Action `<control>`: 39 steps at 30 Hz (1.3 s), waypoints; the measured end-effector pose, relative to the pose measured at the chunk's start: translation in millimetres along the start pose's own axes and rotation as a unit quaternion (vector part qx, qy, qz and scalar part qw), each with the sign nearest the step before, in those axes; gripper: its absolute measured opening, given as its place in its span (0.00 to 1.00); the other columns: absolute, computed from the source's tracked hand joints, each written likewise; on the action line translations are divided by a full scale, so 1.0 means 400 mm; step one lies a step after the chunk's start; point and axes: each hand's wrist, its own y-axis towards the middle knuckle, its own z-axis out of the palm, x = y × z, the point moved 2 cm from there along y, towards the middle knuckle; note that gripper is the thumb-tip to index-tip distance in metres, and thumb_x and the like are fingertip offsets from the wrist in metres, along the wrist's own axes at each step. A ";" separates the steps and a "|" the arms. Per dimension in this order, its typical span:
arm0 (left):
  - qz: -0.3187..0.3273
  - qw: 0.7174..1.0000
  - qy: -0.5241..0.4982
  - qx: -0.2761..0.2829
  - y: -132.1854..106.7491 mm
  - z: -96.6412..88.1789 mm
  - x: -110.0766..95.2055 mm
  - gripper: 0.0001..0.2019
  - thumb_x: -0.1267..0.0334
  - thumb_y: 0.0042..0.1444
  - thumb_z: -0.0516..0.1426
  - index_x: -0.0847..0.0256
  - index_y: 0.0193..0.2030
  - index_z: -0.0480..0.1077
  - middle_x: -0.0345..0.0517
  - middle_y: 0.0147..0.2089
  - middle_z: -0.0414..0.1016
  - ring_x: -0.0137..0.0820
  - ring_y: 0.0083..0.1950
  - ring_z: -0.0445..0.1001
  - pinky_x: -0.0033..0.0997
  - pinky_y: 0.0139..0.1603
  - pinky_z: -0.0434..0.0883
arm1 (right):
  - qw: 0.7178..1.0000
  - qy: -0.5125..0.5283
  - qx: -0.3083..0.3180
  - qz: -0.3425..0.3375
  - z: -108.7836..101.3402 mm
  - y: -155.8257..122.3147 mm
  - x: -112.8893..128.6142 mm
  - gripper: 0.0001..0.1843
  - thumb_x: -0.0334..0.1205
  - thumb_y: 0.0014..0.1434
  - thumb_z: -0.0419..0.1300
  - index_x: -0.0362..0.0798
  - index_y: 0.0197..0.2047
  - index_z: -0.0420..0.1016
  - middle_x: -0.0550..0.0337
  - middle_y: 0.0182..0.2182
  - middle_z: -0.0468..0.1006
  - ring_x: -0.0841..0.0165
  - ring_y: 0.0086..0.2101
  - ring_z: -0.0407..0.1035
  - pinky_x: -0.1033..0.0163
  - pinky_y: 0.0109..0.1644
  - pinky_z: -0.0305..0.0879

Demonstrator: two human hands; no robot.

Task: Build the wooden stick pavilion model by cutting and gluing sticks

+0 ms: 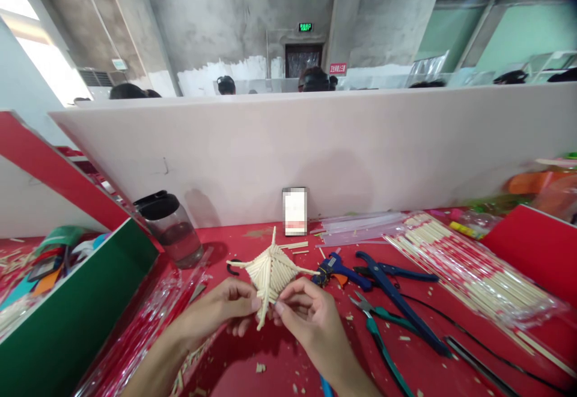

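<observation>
Head view — left hand (225, 308) and right hand (306, 319) pinch closed on woven stick panel (270, 271); glue gun (336, 269) at three o'clock.

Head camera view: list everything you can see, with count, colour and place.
stick weave: one, pale wood, centre, between both hands
jar: one, clear, black lid, left of weave
glue gun: one, blue, right of weave
shears: one, dark blue, right
pliers: one, teal handles, front right
stick packs: several, pale, clear wrap, far right
box: one, green, left
table: one, red, under everything
left hand: one, on weave
right hand: one, on weave
</observation>
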 end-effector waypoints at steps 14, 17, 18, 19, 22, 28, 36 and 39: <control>-0.004 1.000 0.005 0.002 -0.004 0.006 -0.012 0.20 0.47 0.54 0.67 0.64 0.27 0.77 0.36 0.18 0.68 0.23 0.20 0.61 0.23 0.22 0.53 | 0.999 0.009 0.001 0.036 -0.002 0.011 -0.007 0.17 0.50 0.53 0.73 0.48 0.35 0.74 0.59 0.27 0.83 0.65 0.28 0.79 0.64 0.36 0.73; -0.002 1.000 -0.002 0.006 -0.004 0.007 -0.010 0.20 0.47 0.54 0.67 0.64 0.27 0.78 0.37 0.19 0.69 0.23 0.21 0.63 0.23 0.22 0.54 | 0.999 0.013 0.003 0.042 -0.004 0.015 -0.013 0.18 0.51 0.53 0.74 0.49 0.35 0.74 0.59 0.27 0.83 0.65 0.29 0.79 0.62 0.37 0.75; -0.002 1.000 -0.006 0.006 -0.004 0.006 -0.010 0.20 0.47 0.54 0.67 0.64 0.27 0.78 0.37 0.20 0.70 0.23 0.21 0.64 0.23 0.22 0.54 | 0.999 0.014 0.003 0.041 -0.004 0.016 -0.014 0.19 0.51 0.52 0.74 0.49 0.35 0.73 0.59 0.27 0.84 0.65 0.29 0.79 0.62 0.37 0.75; -0.003 1.000 -0.010 0.005 -0.003 0.006 -0.010 0.20 0.47 0.54 0.67 0.64 0.27 0.78 0.38 0.20 0.71 0.24 0.22 0.65 0.23 0.22 0.54 | 0.999 0.016 0.002 0.040 -0.004 0.016 -0.014 0.19 0.51 0.52 0.74 0.49 0.35 0.73 0.59 0.27 0.84 0.65 0.29 0.79 0.62 0.37 0.74; -0.001 1.000 -0.013 0.006 -0.002 0.005 -0.011 0.19 0.47 0.54 0.67 0.64 0.28 0.78 0.39 0.22 0.73 0.24 0.23 0.67 0.23 0.23 0.56 | 0.999 0.016 0.001 0.034 -0.004 0.015 -0.010 0.19 0.50 0.52 0.74 0.49 0.35 0.72 0.60 0.27 0.83 0.66 0.28 0.78 0.64 0.36 0.73; 0.003 1.000 0.023 0.007 -0.008 0.008 -0.019 0.20 0.45 0.57 0.65 0.63 0.30 0.78 0.38 0.23 0.73 0.25 0.25 0.67 0.23 0.25 0.58 | 1.000 0.012 0.008 0.021 -0.003 0.015 0.008 0.17 0.48 0.53 0.74 0.49 0.36 0.72 0.62 0.27 0.82 0.67 0.29 0.78 0.64 0.37 0.72; 0.022 0.988 0.154 -0.011 -0.032 -0.018 -0.053 0.22 0.44 0.62 0.60 0.63 0.31 0.74 0.36 0.22 0.68 0.26 0.24 0.63 0.25 0.25 0.55 | 0.999 0.030 0.015 0.007 -0.022 0.008 0.018 0.20 0.51 0.52 0.75 0.49 0.36 0.72 0.61 0.28 0.82 0.67 0.30 0.77 0.62 0.40 0.73; 0.059 0.963 0.260 -0.044 -0.071 -0.032 -0.095 0.24 0.43 0.65 0.57 0.61 0.26 0.68 0.33 0.22 0.62 0.26 0.23 0.56 0.26 0.25 0.54 | 0.999 0.046 0.023 0.004 -0.021 -0.012 0.040 0.21 0.50 0.51 0.76 0.48 0.36 0.73 0.62 0.27 0.82 0.67 0.30 0.77 0.62 0.40 0.72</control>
